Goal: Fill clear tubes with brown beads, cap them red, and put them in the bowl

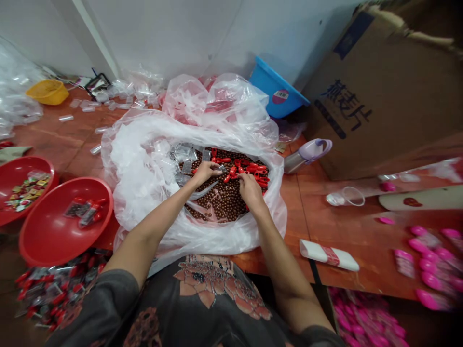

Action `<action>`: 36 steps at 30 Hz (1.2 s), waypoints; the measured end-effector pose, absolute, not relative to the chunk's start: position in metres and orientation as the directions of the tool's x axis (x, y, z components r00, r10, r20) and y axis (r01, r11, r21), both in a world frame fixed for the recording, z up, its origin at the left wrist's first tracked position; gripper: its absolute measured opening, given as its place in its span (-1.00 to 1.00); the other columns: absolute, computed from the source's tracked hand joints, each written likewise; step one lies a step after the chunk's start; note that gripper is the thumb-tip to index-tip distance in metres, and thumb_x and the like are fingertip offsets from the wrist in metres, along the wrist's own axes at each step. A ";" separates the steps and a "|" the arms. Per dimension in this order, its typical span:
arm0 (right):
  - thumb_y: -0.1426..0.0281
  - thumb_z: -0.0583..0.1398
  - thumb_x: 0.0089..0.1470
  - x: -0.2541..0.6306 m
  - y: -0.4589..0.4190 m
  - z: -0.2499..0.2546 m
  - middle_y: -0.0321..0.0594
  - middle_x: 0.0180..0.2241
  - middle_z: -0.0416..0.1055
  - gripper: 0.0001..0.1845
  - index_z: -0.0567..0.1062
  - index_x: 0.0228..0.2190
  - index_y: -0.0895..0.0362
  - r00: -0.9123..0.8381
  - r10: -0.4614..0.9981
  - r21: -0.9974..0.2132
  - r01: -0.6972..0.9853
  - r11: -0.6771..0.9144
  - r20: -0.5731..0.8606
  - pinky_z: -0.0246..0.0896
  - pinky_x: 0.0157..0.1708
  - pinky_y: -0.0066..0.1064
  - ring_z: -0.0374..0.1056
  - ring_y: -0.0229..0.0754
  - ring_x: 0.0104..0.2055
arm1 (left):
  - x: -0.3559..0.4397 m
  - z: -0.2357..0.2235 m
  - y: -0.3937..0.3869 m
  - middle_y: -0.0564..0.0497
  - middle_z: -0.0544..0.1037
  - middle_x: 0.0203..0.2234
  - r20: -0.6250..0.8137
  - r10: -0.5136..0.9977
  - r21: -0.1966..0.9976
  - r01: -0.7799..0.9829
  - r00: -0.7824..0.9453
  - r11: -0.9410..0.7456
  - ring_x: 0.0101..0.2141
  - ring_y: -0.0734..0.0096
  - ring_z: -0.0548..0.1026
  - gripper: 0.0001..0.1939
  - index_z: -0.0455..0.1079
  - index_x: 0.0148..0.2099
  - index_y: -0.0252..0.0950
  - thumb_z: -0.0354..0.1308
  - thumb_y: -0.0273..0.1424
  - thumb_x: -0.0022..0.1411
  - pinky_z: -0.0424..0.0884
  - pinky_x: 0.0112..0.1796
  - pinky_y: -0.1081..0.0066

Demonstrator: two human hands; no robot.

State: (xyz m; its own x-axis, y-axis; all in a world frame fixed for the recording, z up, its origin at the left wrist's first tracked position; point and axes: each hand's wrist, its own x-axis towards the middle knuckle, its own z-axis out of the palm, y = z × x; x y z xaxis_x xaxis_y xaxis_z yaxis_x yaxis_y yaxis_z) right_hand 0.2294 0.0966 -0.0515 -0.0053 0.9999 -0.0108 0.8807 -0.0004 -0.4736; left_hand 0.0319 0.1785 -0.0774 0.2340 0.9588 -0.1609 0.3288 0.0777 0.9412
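Note:
My left hand [207, 173] is closed around a small clear plastic container [222, 168], above a heap of brown chocolate balls [220, 205]. To its right, my right hand [250, 191] has its fingers pinched at a red plastic cap [233, 176]; its fingertips are partly hidden. More red plastic caps [261, 174] lie on the balls just beyond that hand. Several clear empty containers [184, 154] rest on the left part of the heap. All of this sits inside a large open plastic bag [139, 144] with crumpled sides.
Red bowls [65, 241] with packed pieces stand at left. A blue basin [277, 89], a steel bottle with a lilac lid [306, 154] and a big cardboard box [390, 96] are at the back right. A white roll [329, 255] and pink-capped packs [430, 260] lie on the right.

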 end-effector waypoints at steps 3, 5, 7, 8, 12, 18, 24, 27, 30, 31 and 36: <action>0.46 -0.05 0.27 0.229 0.101 -0.052 0.08 0.04 0.39 -0.54 0.39 0.12 0.22 -0.006 1.000 -0.486 0.874 0.007 0.004 0.26 0.05 -0.20 0.36 0.03 0.05 | 0.031 -0.079 0.175 -0.03 0.63 -0.34 -0.166 0.959 0.969 0.219 0.230 0.115 -0.31 0.31 0.52 -0.64 0.58 -0.24 -0.39 0.42 -0.38 -0.16 0.36 -0.08 0.31; 0.44 -0.04 0.28 0.225 0.105 -0.049 0.09 0.05 0.38 -0.53 0.36 0.16 0.21 -0.013 1.000 -0.467 0.884 0.012 0.002 0.27 0.03 -0.20 0.38 0.03 0.04 | 0.030 -0.080 0.173 -0.02 0.62 -0.35 -0.178 0.958 0.978 0.149 0.223 0.147 -0.33 0.35 0.52 -0.64 0.55 -0.23 -0.39 0.42 -0.38 -0.16 0.38 -0.11 0.31; 0.40 -0.02 0.30 0.219 0.109 -0.046 0.06 0.03 0.39 -0.53 0.35 0.18 0.16 -0.025 1.000 -0.424 0.906 0.022 -0.003 0.28 0.00 -0.21 0.40 0.03 0.00 | 0.029 -0.079 0.169 -0.02 0.60 -0.37 -0.197 0.956 0.980 0.084 0.219 0.182 -0.37 0.39 0.51 -0.63 0.52 -0.24 -0.39 0.42 -0.37 -0.15 0.41 -0.15 0.32; 0.36 -0.02 0.31 0.215 0.111 -0.045 0.06 0.02 0.39 -0.53 0.34 0.19 0.14 -0.026 1.000 -0.394 0.919 0.022 -0.004 0.29 -0.03 -0.22 0.41 0.04 -0.02 | 0.028 -0.078 0.167 -0.02 0.60 -0.39 -0.207 0.953 0.978 0.056 0.220 0.199 -0.39 0.40 0.51 -0.63 0.50 -0.25 -0.40 0.43 -0.37 -0.15 0.43 -0.18 0.32; 0.16 0.05 0.30 0.202 0.117 -0.045 0.06 0.01 0.37 -0.49 0.32 0.20 0.06 -0.016 1.000 -0.292 0.956 0.014 -0.007 0.30 -0.14 -0.23 0.43 0.05 -0.08 | 0.022 -0.066 0.156 0.02 0.57 -0.43 -0.249 0.942 0.962 -0.053 0.226 0.267 -0.43 0.46 0.52 -0.61 0.42 -0.25 -0.39 0.45 -0.39 -0.14 0.46 -0.24 0.35; 0.21 0.21 0.17 0.204 0.121 -0.056 -0.06 -0.09 0.43 -0.65 0.46 -0.03 0.05 -0.012 0.999 -0.444 0.896 -0.007 -0.040 0.28 -0.13 -0.24 0.41 -0.02 -0.14 | 0.005 -0.037 0.122 -0.02 0.61 -0.32 -0.286 0.918 0.910 -0.223 0.274 0.350 -0.39 0.48 0.54 -0.48 0.48 -0.13 -0.38 0.49 -0.44 -0.21 0.46 -0.28 0.43; 0.29 0.23 0.01 0.214 0.102 -0.059 -0.27 -0.26 0.43 -0.66 0.39 -0.14 0.08 0.134 0.991 -0.874 0.484 -0.052 0.015 0.35 -0.19 -0.26 0.37 -0.17 -0.27 | -0.005 -0.019 0.080 -0.14 0.60 -0.09 -0.273 0.920 0.890 -0.290 0.282 0.353 -0.19 0.33 0.57 -0.46 0.53 -0.02 -0.34 0.48 -0.41 -0.13 0.48 -0.08 0.28; 0.20 0.29 -0.06 0.212 0.082 -0.050 -0.33 -0.26 0.40 -0.50 0.35 -0.07 0.04 0.078 0.994 -0.995 0.061 -0.077 -0.072 0.41 -0.29 -0.32 0.37 -0.23 -0.29 | -0.005 -0.013 0.066 -0.14 0.59 -0.06 -0.299 0.913 0.879 -0.294 0.278 0.377 -0.18 0.33 0.58 -0.47 0.53 -0.02 -0.34 0.46 -0.42 -0.10 0.47 -0.05 0.25; 0.17 0.32 -0.06 0.211 0.060 -0.036 -0.38 -0.25 0.40 -0.51 0.41 -0.07 -0.03 -0.022 0.996 -0.979 -0.184 -0.084 -0.081 0.43 -0.25 -0.36 0.39 -0.29 -0.27 | -0.003 -0.005 0.056 -0.14 0.59 -0.05 -0.314 0.900 0.870 -0.289 0.302 0.400 -0.20 0.36 0.59 -0.46 0.52 0.01 -0.33 0.45 -0.45 -0.08 0.48 -0.05 0.28; 0.17 0.32 -0.05 0.212 0.053 -0.032 -0.39 -0.24 0.41 -0.51 0.43 -0.05 -0.05 -0.051 0.995 -0.971 -0.218 -0.095 -0.086 0.43 -0.24 -0.37 0.40 -0.30 -0.27 | -0.003 -0.002 0.052 -0.14 0.60 -0.06 -0.324 0.891 0.868 -0.275 0.318 0.414 -0.21 0.36 0.59 -0.45 0.51 0.03 -0.34 0.44 -0.45 -0.08 0.48 -0.07 0.29; 0.18 0.32 -0.01 0.215 0.028 -0.016 -0.35 -0.17 0.47 -0.46 0.44 0.04 -0.10 -0.109 0.987 -0.947 -0.286 -0.148 -0.122 0.39 -0.32 -0.44 0.37 -0.34 -0.35 | -0.001 0.005 0.034 -0.18 0.60 -0.07 -0.384 0.832 0.855 -0.185 0.401 0.484 -0.25 0.31 0.59 -0.37 0.45 0.14 -0.32 0.41 -0.36 -0.01 0.52 -0.22 0.33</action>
